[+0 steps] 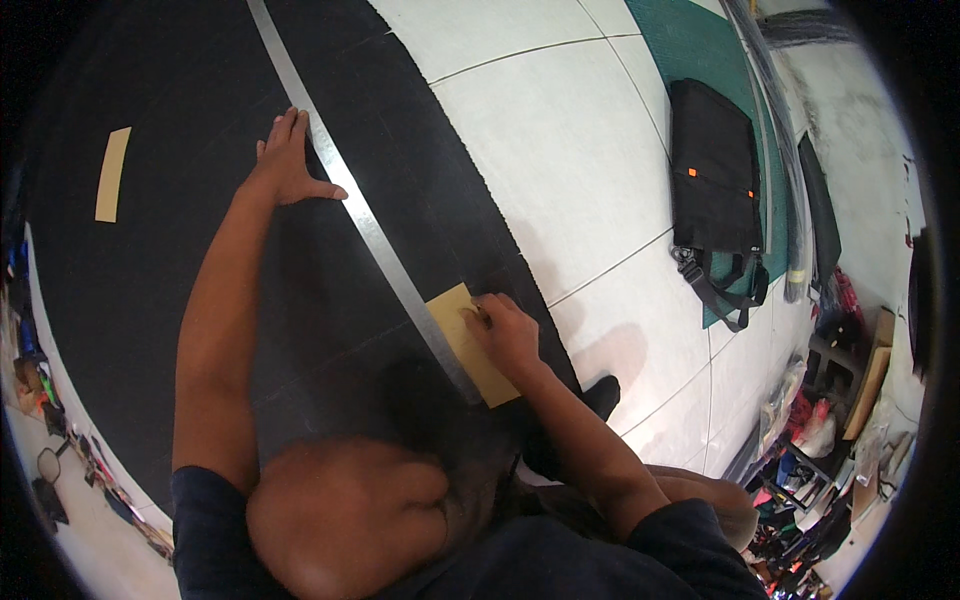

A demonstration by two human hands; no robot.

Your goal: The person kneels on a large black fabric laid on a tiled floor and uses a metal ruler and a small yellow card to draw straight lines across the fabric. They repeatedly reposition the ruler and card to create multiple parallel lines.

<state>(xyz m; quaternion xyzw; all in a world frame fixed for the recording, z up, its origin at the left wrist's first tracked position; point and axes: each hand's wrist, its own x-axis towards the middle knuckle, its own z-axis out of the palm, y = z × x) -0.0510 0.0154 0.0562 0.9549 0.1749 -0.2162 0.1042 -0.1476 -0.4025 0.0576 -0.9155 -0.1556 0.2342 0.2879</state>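
Metal ruler crosses black fabric, apparently pinned against slipping.
Left hand, spread wide, rests on it; right hand curls over tan card, hold unclear.

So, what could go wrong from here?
The long metal ruler might pivot: the left hand touches only its upper stretch, leaving the lower end unheld. The tan card beside that end could slide if the right hand shifts. The black fabric beneath might also ruck up, disturbing both.
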